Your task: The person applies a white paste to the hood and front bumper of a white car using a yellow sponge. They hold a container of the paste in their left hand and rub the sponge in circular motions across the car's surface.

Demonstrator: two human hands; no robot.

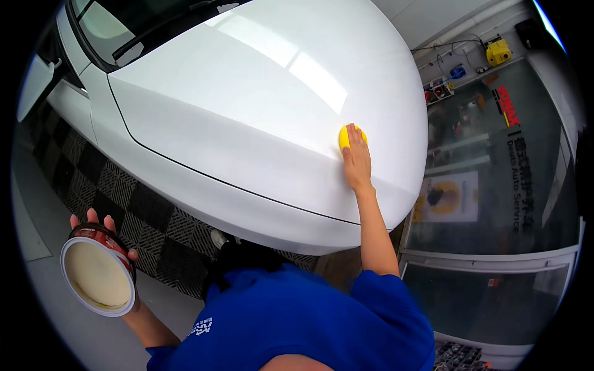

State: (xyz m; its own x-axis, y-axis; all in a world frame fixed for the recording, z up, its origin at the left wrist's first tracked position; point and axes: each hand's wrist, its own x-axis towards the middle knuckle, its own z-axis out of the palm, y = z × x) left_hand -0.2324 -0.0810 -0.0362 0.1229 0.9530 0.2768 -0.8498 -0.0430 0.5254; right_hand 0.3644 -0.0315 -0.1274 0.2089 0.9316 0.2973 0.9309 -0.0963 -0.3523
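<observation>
On the left side, out past the car's edge, the person's left grip point(109, 223) is wrapped round a wide, round tub point(99, 234), with fingertips showing over its far side and the thumb on its right. The tub has a dark red wall and a pale rim, and it is tipped so I can see straight into its open mouth. Inside lies a cream-coloured paste point(98, 272), mostly smooth and even on top, with a yellowish smear along the near edge. How deep it goes I cannot tell.

The right grip point(357, 162) reaches out over the white hood point(247, 93). Its fingers are pressed together over a round yellow pad point(343, 139), the thumb by the near left edge, holding it against the paint toward the hood's right end. The pad's underside is hidden. Pale patches of light shine on the panel just beyond.

The person, in a blue shirt point(297, 321), stands at the near side of the car, above a black and grey patterned floor point(164, 210). At the far right, a yellow machine point(498, 51) and a blue object point(458, 72) sit by the wall, beyond a large glass panel point(495, 229).
</observation>
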